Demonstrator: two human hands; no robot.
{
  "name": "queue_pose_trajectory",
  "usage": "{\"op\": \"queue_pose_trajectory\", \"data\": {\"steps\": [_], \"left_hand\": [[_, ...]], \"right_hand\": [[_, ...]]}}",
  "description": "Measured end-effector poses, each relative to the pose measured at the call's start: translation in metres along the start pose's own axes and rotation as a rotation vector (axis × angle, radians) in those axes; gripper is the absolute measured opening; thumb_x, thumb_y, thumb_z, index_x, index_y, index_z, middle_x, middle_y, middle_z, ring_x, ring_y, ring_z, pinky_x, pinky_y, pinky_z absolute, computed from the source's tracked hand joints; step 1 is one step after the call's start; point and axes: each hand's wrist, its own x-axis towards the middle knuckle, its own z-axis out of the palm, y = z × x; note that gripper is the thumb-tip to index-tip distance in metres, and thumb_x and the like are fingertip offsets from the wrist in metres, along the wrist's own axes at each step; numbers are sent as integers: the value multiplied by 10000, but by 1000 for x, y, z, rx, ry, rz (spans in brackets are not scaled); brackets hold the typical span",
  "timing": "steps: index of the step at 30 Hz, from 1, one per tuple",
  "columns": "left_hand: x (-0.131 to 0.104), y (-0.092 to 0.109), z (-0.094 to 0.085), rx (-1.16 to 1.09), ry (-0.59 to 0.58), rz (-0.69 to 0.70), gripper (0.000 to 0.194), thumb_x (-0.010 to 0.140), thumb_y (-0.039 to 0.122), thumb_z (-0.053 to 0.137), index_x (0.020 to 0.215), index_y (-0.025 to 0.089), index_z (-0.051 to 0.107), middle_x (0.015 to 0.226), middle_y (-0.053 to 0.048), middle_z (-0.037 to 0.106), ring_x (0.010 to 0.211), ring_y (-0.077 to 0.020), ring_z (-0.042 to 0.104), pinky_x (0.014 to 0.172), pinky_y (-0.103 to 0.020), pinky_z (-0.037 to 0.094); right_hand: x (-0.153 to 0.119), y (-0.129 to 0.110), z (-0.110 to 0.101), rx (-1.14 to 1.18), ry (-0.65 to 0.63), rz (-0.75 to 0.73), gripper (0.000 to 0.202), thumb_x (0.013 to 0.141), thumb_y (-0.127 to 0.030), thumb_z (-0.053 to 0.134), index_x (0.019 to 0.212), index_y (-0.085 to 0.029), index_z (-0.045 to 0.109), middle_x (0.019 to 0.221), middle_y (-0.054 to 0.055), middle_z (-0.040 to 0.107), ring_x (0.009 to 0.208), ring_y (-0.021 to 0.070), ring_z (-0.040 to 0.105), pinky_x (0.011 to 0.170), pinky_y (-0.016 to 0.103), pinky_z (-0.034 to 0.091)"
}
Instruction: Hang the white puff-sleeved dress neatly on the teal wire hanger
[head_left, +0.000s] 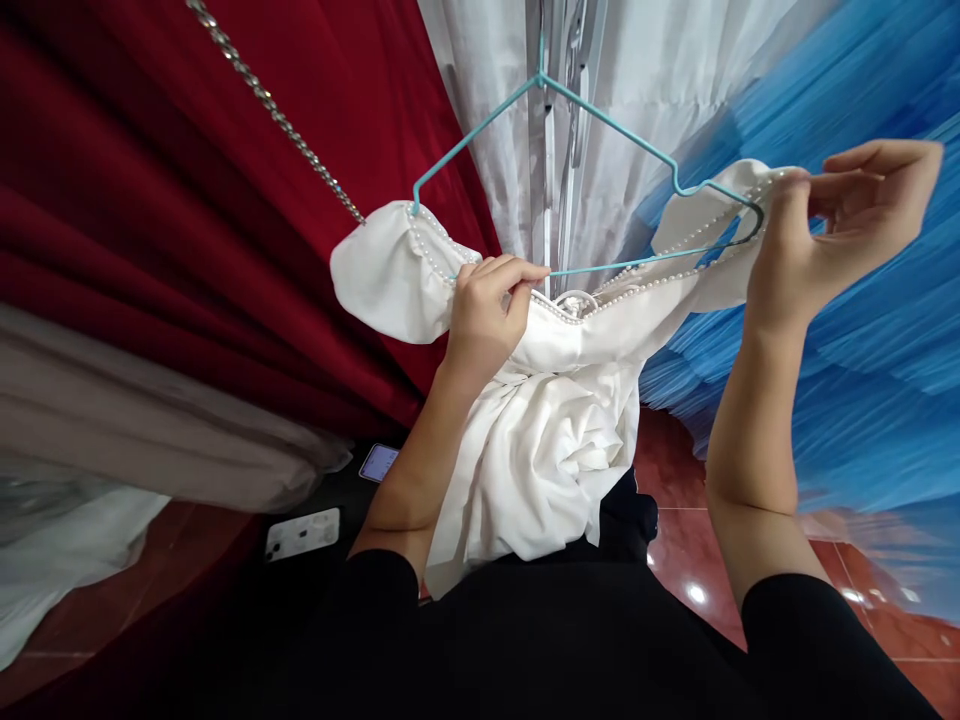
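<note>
A white dress (570,450) with pearl-trimmed edges hangs on a thin turquoise wire hanger (609,124) in front of me. Its left puffed sleeve (390,275) sits over the hanger's left shoulder. My left hand (491,310) is closed on the pearl-edged neckline, near the hanger's bottom bar. On the other side, my right hand (840,220) pinches the edge of the right sleeve (724,215) by the hanger's right end, thumb against fingers. The dress's lower part is bunched in a large rosette-like swirl near my lap.
Red drapes (300,90) hang at the left, with a beaded chain (277,115) before them. Blue ruffled tulle (877,350) fills the right. White fabric and a metal stand (556,150) are behind the hanger. Two phones, one light-backed phone (302,534) and one lit phone (379,462), lie on a dark surface.
</note>
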Motion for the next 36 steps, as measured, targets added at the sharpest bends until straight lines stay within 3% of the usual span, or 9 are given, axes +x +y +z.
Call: {"op": "queue_pose_trajectory", "data": {"steps": [5,12,16,19,22,25,29,33,36], "left_hand": [[-2,2,0,57,-14,-26,271,997,34,590,1015,241,763,996,4,816,951,-226,752,986,-407,475],[-1,1,4,82,-31,-55,267,1019,73,573,1036,258,765,1017,-3,822,946,-230,738,1014,-416,492],[-1,4,5,85,-31,-62,267,1025,78,567,1034,261,762,1004,-4,819,942,-232,737,1016,-419,494],[-1,4,7,100,-27,-60,271,1027,74,562,1033,263,755,1009,-5,819,942,-234,735,994,-417,494],[-2,0,8,110,-33,-52,273,1024,64,564,1044,259,754,1011,-7,817,944,-232,731,979,-410,485],[-2,-3,8,94,-36,-50,271,1029,58,564,1050,254,751,1024,-6,813,956,-231,730,997,-414,475],[-2,-3,9,93,-32,-58,280,1026,58,558,1060,260,749,1016,-3,807,954,-231,721,1000,-416,472],[-2,-4,12,107,-29,-59,273,1012,57,555,1028,262,735,1017,-4,802,964,-233,718,977,-405,479],[-3,-7,14,134,-24,-66,254,1001,57,561,991,257,718,983,-6,791,938,-234,710,976,-405,486]], "right_hand": [[0,-18,19,-10,-49,-50,238,912,-42,651,853,-249,548,828,-46,464,675,75,499,645,252,415],[-16,-9,-2,-15,11,-18,294,820,25,669,833,-260,599,804,-21,526,637,123,496,605,321,401],[-21,-19,12,2,-48,-28,144,962,-179,716,902,-249,605,859,7,561,708,142,540,651,342,488],[-21,-24,37,8,-86,-55,245,1066,-404,672,889,-276,562,863,21,555,726,154,542,663,348,504],[-24,-25,50,-32,-146,-50,343,1084,-575,635,900,-301,540,869,37,596,764,175,565,701,365,531],[-33,-32,43,-111,-193,-79,351,1053,-638,655,964,-307,575,922,74,666,885,242,628,865,467,561],[-58,-59,33,-67,-227,-114,169,1087,-504,615,1045,-340,613,978,68,710,981,298,673,1001,566,532],[-93,-76,52,73,-617,-118,134,1081,-337,564,1197,-335,632,1136,41,757,1082,274,715,1013,527,551],[-118,-71,70,89,-686,-82,215,1059,-279,550,1263,-287,618,1208,52,755,1141,268,720,1048,516,537]]}}
